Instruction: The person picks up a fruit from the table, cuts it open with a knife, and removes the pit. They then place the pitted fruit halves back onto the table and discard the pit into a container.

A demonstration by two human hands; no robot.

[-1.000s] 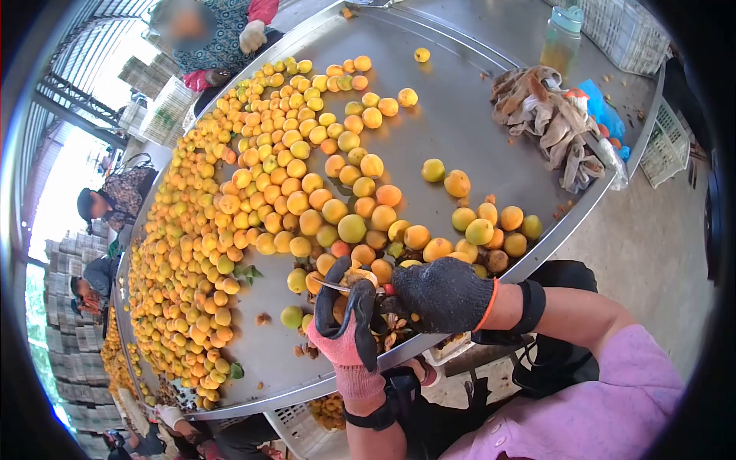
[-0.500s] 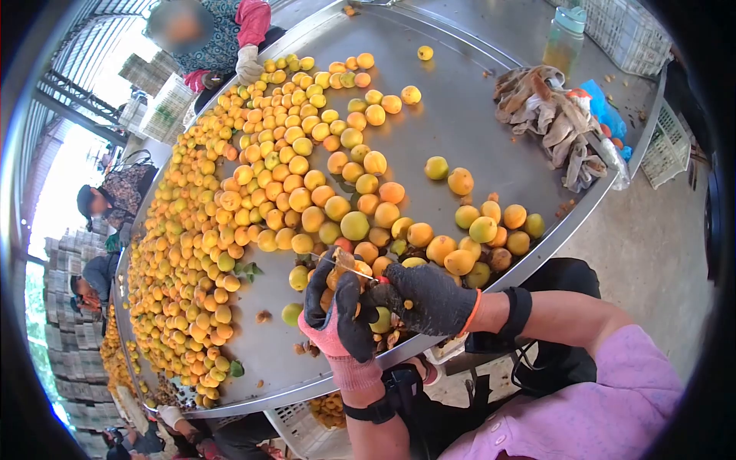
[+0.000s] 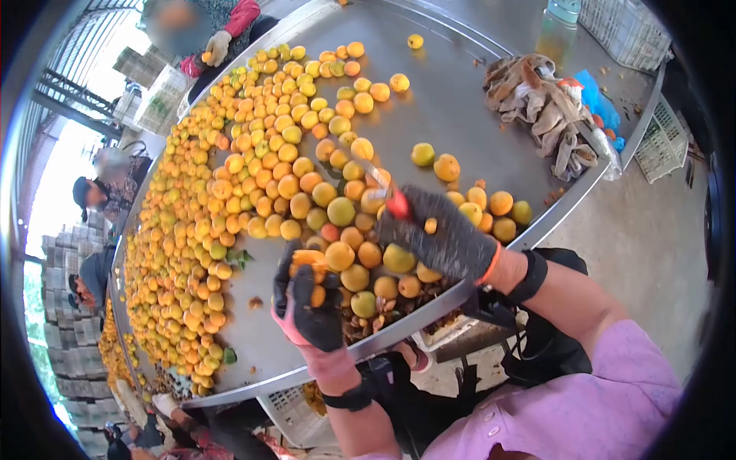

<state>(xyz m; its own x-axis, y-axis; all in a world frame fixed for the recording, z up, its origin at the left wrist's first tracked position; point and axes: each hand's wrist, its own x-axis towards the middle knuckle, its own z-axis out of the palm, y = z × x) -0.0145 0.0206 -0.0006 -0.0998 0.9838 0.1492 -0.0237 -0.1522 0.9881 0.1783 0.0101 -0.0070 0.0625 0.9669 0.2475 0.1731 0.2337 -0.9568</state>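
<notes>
My left hand (image 3: 310, 310), in a black and pink glove, is closed around an apricot (image 3: 308, 262) whose orange flesh looks cut open. In my right hand (image 3: 445, 234), black-gloved, is a knife (image 3: 397, 204) with a red handle; its blade points up and away over the fruit and is partly blurred. A small orange-brown bit clings to the back of that glove. Whole apricots (image 3: 339, 255) lie between and beyond the hands. Near the metal rim, brown pits and scraps (image 3: 376, 320) are heaped beside my left hand.
A large pile of apricots (image 3: 176, 253) covers the left of the metal table (image 3: 445, 84). Crumpled cloths (image 3: 537, 107), a blue bag (image 3: 599, 103) and a bottle (image 3: 558, 31) stand at the right. Co-workers sit along the far side; a crate (image 3: 295, 418) is below.
My hands have moved apart. The knife has come away from the fruit and swung up with my right hand, while my left hand shifted left. A co-worker's gloved hand has lifted off the pile.
</notes>
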